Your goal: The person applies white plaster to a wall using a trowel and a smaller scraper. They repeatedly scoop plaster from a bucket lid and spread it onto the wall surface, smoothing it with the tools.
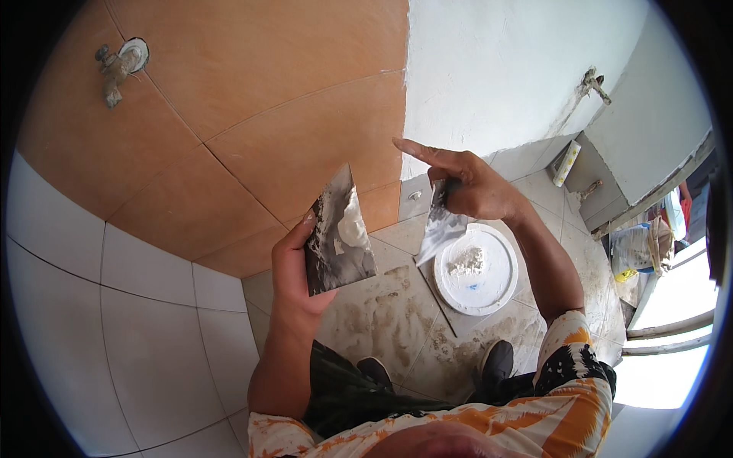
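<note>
My left hand (292, 263) grips a flat metal plate (324, 269), thumb along its edge. White putty (352, 225) is smeared over the plate, thickest at its right side. In my right hand (481, 189) is a putty knife (443, 233), its whitened blade hanging downward and its handle hidden by the curled fingers. The right index finger stretches out toward the seam between the orange tiled wall (305, 46) and the white plastered wall (504, 69). Below that hand, on the floor, a round white lid or shallow tub (496, 296) bears a clump of putty (467, 262).
A dirty tap (118, 70) juts from the orange tiles at far left; a pipe fitting (595, 84) sticks out of the white wall. White tiles (153, 336) cover the left wall. My shoes (498, 359) stand on stained floor tiles (382, 309). Bags (641, 248) lie at right.
</note>
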Tool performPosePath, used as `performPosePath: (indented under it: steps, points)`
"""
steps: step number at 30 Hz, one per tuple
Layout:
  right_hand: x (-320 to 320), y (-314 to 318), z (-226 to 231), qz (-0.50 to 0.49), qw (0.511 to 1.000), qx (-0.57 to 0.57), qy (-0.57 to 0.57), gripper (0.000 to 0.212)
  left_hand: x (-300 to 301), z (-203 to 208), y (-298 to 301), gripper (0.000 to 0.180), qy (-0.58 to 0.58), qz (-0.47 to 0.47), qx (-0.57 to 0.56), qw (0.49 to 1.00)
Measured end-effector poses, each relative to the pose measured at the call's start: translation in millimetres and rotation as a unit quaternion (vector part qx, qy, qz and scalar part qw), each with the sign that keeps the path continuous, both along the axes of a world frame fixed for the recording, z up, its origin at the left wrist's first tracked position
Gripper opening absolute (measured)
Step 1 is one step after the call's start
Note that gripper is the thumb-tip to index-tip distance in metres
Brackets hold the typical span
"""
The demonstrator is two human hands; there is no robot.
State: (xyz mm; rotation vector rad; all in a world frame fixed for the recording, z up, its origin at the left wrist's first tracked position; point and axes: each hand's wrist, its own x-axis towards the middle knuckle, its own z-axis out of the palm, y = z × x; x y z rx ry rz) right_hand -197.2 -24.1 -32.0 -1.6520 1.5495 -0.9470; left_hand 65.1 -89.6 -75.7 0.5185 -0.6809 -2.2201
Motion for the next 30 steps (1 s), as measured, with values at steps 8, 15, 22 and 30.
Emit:
performPosePath:
  steps: [8, 15, 22, 30]
  points:
    - [25, 53, -56, 0.1, 0.993, 0.001, -0.066, 0.089, -1, -26, -25, 0.033, 0.235, -0.241, 0.236, 0.912]
    - [-3, 55, -161, -0.247, 0.71, 0.019, -0.659, 0.035, 15, 0, -24, 0.032, 0.171, 0.012, 0.091, 0.981]
    - [-33, -30, -190, -0.463, 0.657, 0.006, -0.594, 0.025, 1, 6, -11, 0.03, 0.112, 0.04, 0.101, 0.988]
    - [-101, -69, -158, -0.487, 0.686, -0.043, -0.539, 0.026, -4, 8, -5, 0.035, 0.064, 0.043, 0.072, 0.994]
